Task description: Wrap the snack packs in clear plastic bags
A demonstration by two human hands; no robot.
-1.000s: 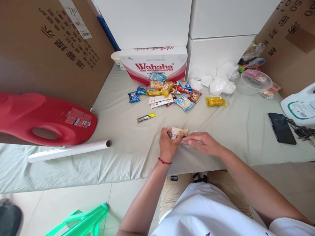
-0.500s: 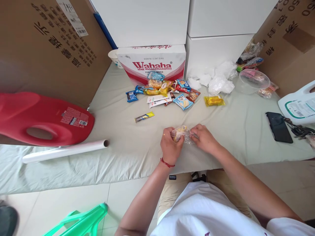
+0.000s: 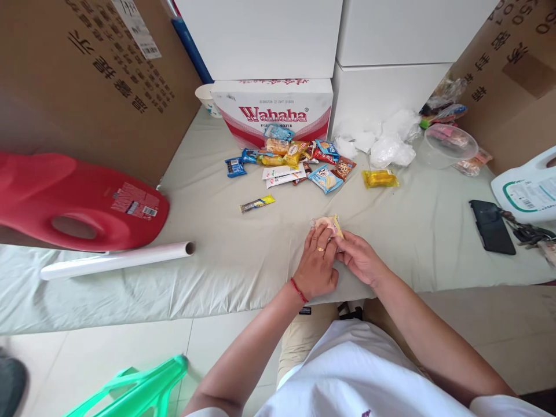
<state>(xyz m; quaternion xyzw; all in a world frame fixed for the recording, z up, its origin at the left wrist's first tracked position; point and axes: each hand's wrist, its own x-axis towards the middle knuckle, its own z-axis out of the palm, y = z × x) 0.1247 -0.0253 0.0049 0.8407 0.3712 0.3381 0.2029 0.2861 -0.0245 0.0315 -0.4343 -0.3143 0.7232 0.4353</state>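
A small snack packet (image 3: 326, 222), pinkish with a yellow edge and covered in clear wrap, lies by the front of the table. My left hand (image 3: 318, 263) rests palm down over its near part, fingers stretched across it and thumb apart. From the right, my right hand (image 3: 358, 258) pinches the packet's edge between thumb and fingers. The two hands touch, and they hide the near half of the packet. Beyond them lies a thin yellow and grey stick packet (image 3: 257, 203).
Several wrapped snacks (image 3: 295, 159) are heaped before a Wahaha carton (image 3: 273, 110). Crumpled clear plastic (image 3: 391, 145), a yellow packet (image 3: 380, 178) and a clear bowl (image 3: 450, 145) sit to the right, with a phone (image 3: 492, 227). On the left are a film roll (image 3: 117, 260) and a red jug (image 3: 82, 202).
My left hand has turned from pinching the wrapped packet to lying palm down over it. My right hand has shifted slightly nearer my body, and the wrap sits flatter around the packet.
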